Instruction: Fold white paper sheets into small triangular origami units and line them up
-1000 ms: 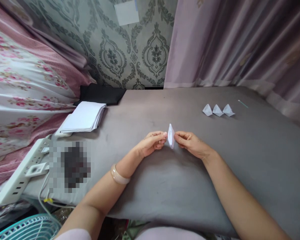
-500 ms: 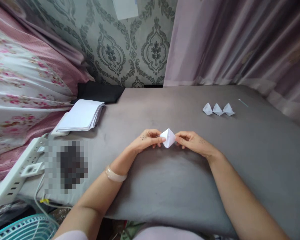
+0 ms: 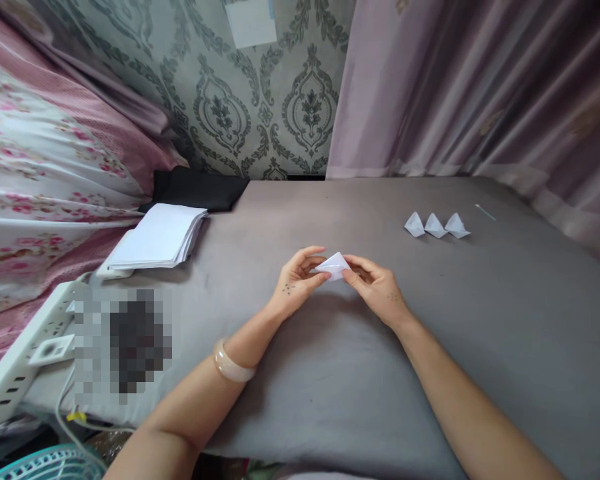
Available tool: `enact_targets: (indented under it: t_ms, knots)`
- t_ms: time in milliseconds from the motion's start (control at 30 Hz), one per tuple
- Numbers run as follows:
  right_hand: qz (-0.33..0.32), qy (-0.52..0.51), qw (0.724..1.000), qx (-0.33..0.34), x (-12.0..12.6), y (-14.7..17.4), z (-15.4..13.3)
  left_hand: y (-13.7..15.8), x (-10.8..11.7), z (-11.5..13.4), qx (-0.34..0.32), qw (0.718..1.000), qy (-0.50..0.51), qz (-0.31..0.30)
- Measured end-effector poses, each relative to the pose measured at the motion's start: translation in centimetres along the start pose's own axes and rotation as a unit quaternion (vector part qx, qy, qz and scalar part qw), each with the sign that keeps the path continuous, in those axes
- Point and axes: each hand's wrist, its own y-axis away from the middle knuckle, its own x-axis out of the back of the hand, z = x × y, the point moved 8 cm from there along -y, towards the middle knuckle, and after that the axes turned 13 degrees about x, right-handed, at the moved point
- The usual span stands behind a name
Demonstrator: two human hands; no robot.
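Observation:
A small folded white paper piece [image 3: 335, 264] is held between my two hands above the grey cloth-covered surface. My left hand [image 3: 303, 277] pinches its left corner, thumb in front and fingers behind. On the opposite corner, my right hand [image 3: 373, 283] grips with the thumb across the front and fingers at the back. The paper's peak points up, and its lower front is partly covered by my thumbs. Three folded white paper boats [image 3: 435, 227] stand in a row farther off to the right.
A stack of white paper [image 3: 155, 237] lies at the left, before a black folded item [image 3: 197, 189]. A white power strip [image 3: 27, 347] runs along the left edge, near a blurred-out patch [image 3: 140, 343]. A thin cotton swab [image 3: 486, 213] rests at the far right.
The paper has turned from an upright diamond with a centre split to a flatter, wider peaked shape. Both hands have shifted, with my right thumb now over its front.

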Motion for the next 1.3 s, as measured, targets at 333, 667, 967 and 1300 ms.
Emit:
enact_targets:
  t_ms: [333, 667, 967, 1300]
  knots:
    - [-0.080, 0.083, 0.993, 0.023, -1.0, 0.3, -1.5, 0.2, -0.6, -1.5, 0.098, 0.993, -0.071, -0.005]
    - [0.004, -0.073, 0.990, -0.117, -1.7, 1.1, 1.1, -0.3, 1.3, -2.5, 0.139, 0.983, 0.101, 0.064]
    - [0.010, 0.116, 0.992, -0.050, 0.6, 0.5, 0.6, 0.0, 0.6, -2.4, 0.153, 0.983, -0.090, 0.057]
    - [0.066, -0.039, 0.987, -0.142, 0.0, 0.9, 1.2, -0.2, 1.2, -4.2, 0.222, 0.970, 0.030, 0.089]
